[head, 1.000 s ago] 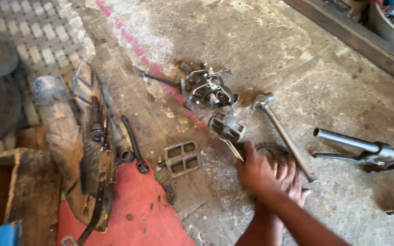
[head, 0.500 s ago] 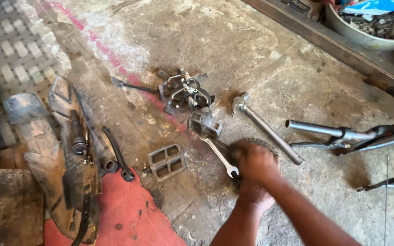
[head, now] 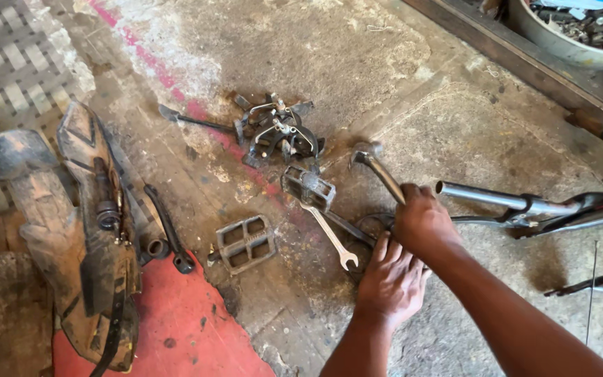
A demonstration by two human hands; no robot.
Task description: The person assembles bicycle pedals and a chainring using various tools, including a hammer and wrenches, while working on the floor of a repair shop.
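The right hand is closing its grip around the handle of a hammer, fingers wrapped fully about the shaft. The hammer is lying on the concrete floor, its handle a worn, grey metal rod running up and left from the fist to a small, dull, rounded head. The left hand is resting palm down just below the right, fingers spread flat over a dark ring-shaped part that is mostly hidden; I cannot tell whether it is gripping anything. Just left of the hands a silver open-ended spanner is lying flat, with a grimy bicycle pedal at its top end. A second pedal is sitting farther left. A heap of brake calipers is lying above them.
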